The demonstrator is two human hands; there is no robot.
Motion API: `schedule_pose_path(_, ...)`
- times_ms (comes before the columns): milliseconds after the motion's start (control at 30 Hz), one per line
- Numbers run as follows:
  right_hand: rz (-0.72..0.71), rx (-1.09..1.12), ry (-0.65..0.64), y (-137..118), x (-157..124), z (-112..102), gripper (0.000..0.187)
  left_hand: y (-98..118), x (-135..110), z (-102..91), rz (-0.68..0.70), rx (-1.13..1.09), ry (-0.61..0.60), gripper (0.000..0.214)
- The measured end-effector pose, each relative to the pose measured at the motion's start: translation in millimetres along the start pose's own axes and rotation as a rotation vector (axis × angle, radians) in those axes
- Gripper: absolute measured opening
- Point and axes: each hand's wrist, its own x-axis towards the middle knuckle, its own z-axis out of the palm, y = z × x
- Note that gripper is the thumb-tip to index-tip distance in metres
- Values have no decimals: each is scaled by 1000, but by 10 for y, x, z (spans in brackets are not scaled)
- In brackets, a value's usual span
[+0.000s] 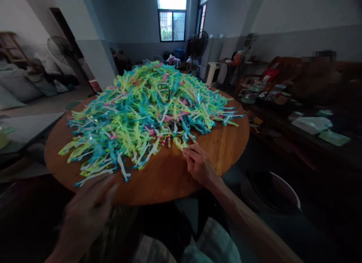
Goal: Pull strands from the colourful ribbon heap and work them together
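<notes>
A large heap of thin plastic strips (124,123), yellow-green, blue, white and some pink, covers much of a round wooden table (166,180). My right hand (198,163) is at the heap's front edge, fingers closed on the end of a yellow-green strip (178,143). Close to those fingertips lie a few small pink and yellowish pieces (169,141). My left hand (87,210) is at the table's front left rim, smeared by motion. White-and-blue strips (122,166) lie just beyond it. Whether the left hand holds anything cannot be seen.
At the lower right stands a dark round bin (275,191). A low dark table (311,123) with plastic containers runs along the right, by a wooden bench. Fans (60,49) and pale sacks (19,85) stand to the left. A window (172,25) is at the back.
</notes>
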Motion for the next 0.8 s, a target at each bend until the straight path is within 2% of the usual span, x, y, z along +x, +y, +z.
schedule_pose_path(100,-36,256,23,-119,-148,-29,20,407,191,276,173,-81,-152,39)
schedule_pose_path(200,-22,416,-120,-228,-216,-96,20,726,543,638,336,-101,-330,48)
schedule_pose_path(300,-1,449,-309,-274,-151,-218,21,830,696,835,328,-72,-515,43)
schedule_pose_path(367,14,343,-371,-271,-22,-283,18,799,674,853,267,-24,-594,33)
schedule_pose_path(433,28,116,-356,-253,159,-276,18,727,614,814,233,12,-609,23)
schedule_pose_path(567,82,-306,-352,-215,536,31,30,571,542,695,188,48,-610,16)
schedule_pose_path(633,110,-368,-382,-205,673,244,31,524,546,650,165,47,-613,19)
schedule_pose_path(700,127,-379,-402,-208,765,398,23,510,566,623,152,36,-619,20)
schedule_pose_path(800,131,-386,-439,-235,826,437,15,546,606,619,151,53,-636,17)
